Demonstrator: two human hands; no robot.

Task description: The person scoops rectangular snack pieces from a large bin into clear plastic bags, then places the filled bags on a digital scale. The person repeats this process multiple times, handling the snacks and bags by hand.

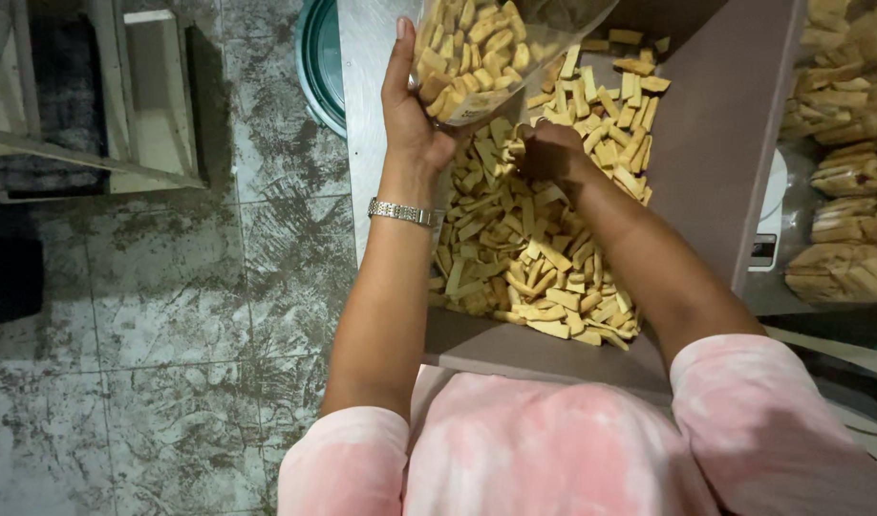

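Golden biscuit sticks lie heaped on the steel counter. Left hand holds up a clear plastic bag partly filled with sticks, its fingers closed on the bag's side. Right hand rests in the heap just below the bag, fingers curled around a few sticks.

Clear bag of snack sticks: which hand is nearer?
Left. The left hand holds the clear bag from below. The right hand is lower, apart from the bag, in the loose pile of sticks.
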